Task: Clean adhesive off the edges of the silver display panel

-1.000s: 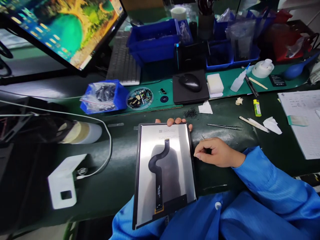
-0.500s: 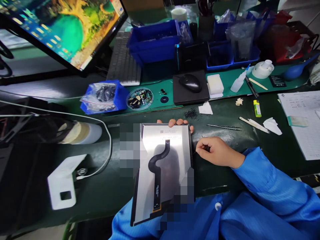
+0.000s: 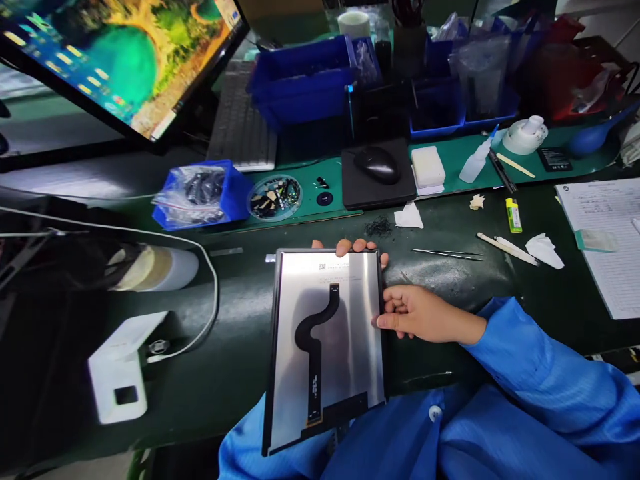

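Note:
A tablet display panel (image 3: 350, 347) is held tilted over the bench's front edge, its silvery back facing me. A black flex cable (image 3: 314, 373) snakes down that back to a dark strip at the bottom. My left hand (image 3: 351, 246) supports the panel from behind. Only its fingertips show, curled over the top edge, and its palm is hidden. At the panel's right edge, my right hand (image 3: 417, 313) is closed, thumb and fingers pinching the rim. Just beyond this hand lie tweezers (image 3: 447, 254) and a small heap of black scraps (image 3: 380, 227).
A white bent stand (image 3: 117, 373) and a white cable (image 3: 216, 293) are on the left. Along the back are blue bins (image 3: 303, 87), a dish of small parts (image 3: 275, 198) and a mouse (image 3: 377, 165). Sticks (image 3: 505, 248), a lighter (image 3: 513, 215) and a written sheet (image 3: 600, 253) lie right.
My right hand has moved slightly left and down, from beside the panel onto its right edge. The panel has turned slightly, and its lower right back shows now.

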Available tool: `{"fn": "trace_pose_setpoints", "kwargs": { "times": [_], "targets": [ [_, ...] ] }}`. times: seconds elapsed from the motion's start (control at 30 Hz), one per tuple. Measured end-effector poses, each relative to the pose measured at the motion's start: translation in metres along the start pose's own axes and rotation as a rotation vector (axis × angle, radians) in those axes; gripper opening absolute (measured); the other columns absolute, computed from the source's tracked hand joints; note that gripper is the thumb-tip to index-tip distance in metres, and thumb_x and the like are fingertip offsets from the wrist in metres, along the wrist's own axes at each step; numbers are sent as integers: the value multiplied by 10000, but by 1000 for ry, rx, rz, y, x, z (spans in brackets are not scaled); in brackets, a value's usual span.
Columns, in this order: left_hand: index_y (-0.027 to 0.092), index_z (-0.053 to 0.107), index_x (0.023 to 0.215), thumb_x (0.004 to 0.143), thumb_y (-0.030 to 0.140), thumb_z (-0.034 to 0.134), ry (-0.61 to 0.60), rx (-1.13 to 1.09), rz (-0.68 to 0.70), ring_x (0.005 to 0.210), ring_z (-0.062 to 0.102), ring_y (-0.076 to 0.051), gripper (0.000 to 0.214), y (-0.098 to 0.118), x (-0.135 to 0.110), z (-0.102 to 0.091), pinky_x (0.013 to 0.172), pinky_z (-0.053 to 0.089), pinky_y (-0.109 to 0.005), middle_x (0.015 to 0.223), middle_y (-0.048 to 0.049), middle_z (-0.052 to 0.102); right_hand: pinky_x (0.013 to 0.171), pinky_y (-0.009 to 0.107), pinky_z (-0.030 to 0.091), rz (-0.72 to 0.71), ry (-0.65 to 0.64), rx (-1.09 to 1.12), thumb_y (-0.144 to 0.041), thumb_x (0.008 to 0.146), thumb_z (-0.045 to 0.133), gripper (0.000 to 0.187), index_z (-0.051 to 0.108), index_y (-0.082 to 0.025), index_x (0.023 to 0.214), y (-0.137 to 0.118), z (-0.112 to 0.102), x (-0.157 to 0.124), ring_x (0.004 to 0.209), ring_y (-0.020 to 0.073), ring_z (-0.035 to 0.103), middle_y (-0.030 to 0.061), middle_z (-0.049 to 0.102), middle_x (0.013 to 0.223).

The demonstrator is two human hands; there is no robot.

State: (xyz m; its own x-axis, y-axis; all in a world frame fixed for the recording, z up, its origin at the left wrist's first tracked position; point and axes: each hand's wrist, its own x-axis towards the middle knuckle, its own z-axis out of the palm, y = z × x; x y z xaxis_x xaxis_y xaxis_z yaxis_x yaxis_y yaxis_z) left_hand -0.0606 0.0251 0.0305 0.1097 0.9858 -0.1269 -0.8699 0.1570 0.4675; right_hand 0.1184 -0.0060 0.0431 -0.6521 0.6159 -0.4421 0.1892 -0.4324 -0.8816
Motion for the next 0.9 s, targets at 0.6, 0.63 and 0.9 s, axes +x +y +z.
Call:
{"fn": "trace_pose_setpoints", "kwargs": {
  "times": [0.6, 0.63, 0.9],
  "targets": [
    [215, 491, 787, 1092, 630, 286, 159, -107, 20, 936, 620, -200, 554, -6, -1, 19, 743, 624, -385, 899, -26, 517, 630, 257, 351, -441, 242, -799, -86, 835, 649, 161, 648, -208, 731, 2, -9, -6, 623, 121, 535, -43, 672, 692],
    [212, 489, 784, 1098, 622, 265, 173, -89, 25, 926, 619, -198, 563, -6, -2, 23, 726, 625, -377, 896, -26, 507, 625, 258, 347, -444, 229, -804, -89, 828, 648, 160, 636, -209, 723, 2, -10, -6, 623, 122, 532, -42, 669, 694],
    [186, 496, 749, 1103, 592, 248, 112, -52, 2, 891, 615, -190, 592, -14, -6, 30, 700, 631, -338, 902, -34, 469, 572, 259, 311, -321, 137, -704, -99, 777, 647, 186, 561, -201, 648, -3, -10, -7, 567, 98, 461, -67, 559, 621]
  ]
}}
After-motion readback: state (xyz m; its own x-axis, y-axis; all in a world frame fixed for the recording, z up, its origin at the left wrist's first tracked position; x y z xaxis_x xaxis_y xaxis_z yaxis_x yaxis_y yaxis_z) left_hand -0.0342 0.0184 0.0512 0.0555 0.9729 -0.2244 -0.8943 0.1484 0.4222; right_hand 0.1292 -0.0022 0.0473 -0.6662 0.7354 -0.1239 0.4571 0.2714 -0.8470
